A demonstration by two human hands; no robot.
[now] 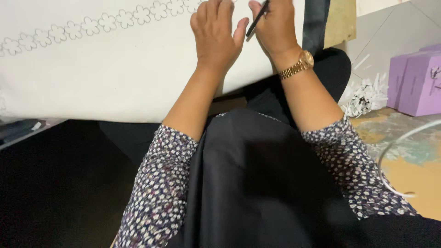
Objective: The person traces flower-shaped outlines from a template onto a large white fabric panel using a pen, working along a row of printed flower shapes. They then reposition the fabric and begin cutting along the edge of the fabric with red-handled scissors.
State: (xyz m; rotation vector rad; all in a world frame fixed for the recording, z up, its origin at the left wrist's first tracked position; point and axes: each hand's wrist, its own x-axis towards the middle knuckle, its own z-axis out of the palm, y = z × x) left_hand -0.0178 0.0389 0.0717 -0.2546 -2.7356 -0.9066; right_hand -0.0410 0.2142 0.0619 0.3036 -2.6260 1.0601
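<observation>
My right hand (275, 25) pinches a black pen (256, 19) at top centre; left hand (216, 34) rests flat, fingers loose, on white cloth (115, 78) with flower outlines (92, 24).

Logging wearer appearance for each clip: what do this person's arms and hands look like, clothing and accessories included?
Both arms wear sleeves pushed to about the elbow, dark fabric with a small white and purple floral print. Forearms and hands are bare, no gloves. The right wrist carries a gold-coloured watch with a metal link band. The left hand and right hand show no rings that can be made out.
</observation>
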